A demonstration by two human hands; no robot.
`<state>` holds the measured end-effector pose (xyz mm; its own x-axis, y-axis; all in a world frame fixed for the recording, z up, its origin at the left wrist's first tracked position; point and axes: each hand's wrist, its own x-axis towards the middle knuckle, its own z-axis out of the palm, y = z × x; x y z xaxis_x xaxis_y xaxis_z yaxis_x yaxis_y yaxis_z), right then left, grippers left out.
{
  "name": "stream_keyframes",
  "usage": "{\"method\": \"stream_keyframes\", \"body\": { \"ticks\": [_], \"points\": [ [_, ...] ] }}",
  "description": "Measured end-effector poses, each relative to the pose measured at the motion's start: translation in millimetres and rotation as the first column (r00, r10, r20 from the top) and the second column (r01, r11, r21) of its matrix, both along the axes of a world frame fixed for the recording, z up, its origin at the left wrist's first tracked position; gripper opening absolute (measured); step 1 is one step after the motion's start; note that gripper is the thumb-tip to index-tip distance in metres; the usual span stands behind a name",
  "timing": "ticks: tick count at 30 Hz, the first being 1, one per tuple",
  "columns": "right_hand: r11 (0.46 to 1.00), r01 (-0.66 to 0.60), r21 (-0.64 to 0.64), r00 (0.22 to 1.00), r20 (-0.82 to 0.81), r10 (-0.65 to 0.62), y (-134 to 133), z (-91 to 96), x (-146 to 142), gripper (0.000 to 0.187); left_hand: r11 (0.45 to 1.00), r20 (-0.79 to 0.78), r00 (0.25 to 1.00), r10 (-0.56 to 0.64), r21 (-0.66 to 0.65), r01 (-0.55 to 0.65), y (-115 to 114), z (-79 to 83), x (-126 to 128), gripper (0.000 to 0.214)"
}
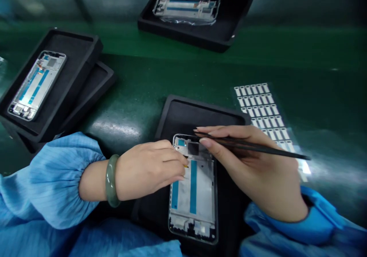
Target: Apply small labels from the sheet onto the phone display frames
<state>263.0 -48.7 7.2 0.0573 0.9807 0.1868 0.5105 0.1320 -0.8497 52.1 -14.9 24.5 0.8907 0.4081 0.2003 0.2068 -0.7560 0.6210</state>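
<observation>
The silver phone mid-frame with blue strips (192, 190) lies in the nearest black foam tray (183, 111) on the green table (315, 58). My left hand (149, 169) pins its upper edge, fingertips seemingly pinching a small yellowish piece. My right hand (258, 169) grips slim black tweezers (258, 147) over the frame's top.

The counter (301, 50) is covered in a dark green, smooth mat with a soft sheen that catches glare. The trays (183, 111) look like matt black foam. The phone frame (192, 190) at 6 o'clock is shiny silvery metal with glossy blue strips. The tweezers (258, 147) are dark and slightly shiny. The sleeves (57, 176) are thin, finely striped blue cloth. The bangle (111, 180) is polished green stone or glass. At 3 o'clock, the sticker sheet (265, 111) is glossy.
</observation>
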Motion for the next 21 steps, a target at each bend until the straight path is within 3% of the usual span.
{"method": "stream_keyframes", "body": {
  "ticks": [4,8,13,21],
  "points": [
    [0.997,0.072,-0.024,0.997,-0.009,-0.072,-2,2.4,-1,0.011,0.999,0.012,1.0,0.009,-0.049,-0.009,1,0.8,1,0.019],
    [0.985,0.171,-0.001,0.985,-0.037,-0.17,-7,7.7,1,0.011,0.969,0.048,0.995,0.092,-0.233,-0.079,4,3.2,1,0.013],
    [0.993,0.096,-0.063,0.984,-0.146,-0.104,-14,12.8,-1,0.015,0.904,0.016,0.977,0.212,-0.383,-0.19,8,5.2,0,0.007],
    [0.995,0.058,-0.085,0.978,-0.196,-0.073,-18,11.6,-3,0.014,0.896,-0.005,0.968,0.252,-0.378,-0.235,9,5.5,1,0.007]
  ]
}}
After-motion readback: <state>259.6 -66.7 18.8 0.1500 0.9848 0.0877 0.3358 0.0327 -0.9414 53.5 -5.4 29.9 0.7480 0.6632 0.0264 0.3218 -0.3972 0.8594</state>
